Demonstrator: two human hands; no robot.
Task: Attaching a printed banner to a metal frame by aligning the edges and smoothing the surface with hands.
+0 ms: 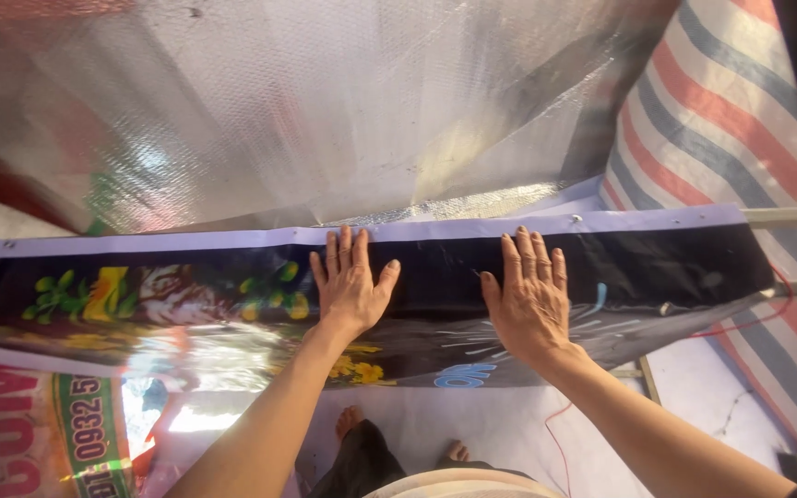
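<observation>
Both hands are lying flat, fingers spread wide, gripping nothing: the left hand (350,284) and right hand (529,297) are pressing side by side on a dark printed vinyl banner (186,290), apparently smoothing it. At twelve o'clock, silver bubble foil sheeting (325,101) is hanging; a striped tarp (721,120) is showing at two o'clock.

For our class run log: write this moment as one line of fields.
left hand: flat, open on dark printed banner | right hand: flat, open on same banner | behind: silver foil sheet
</observation>
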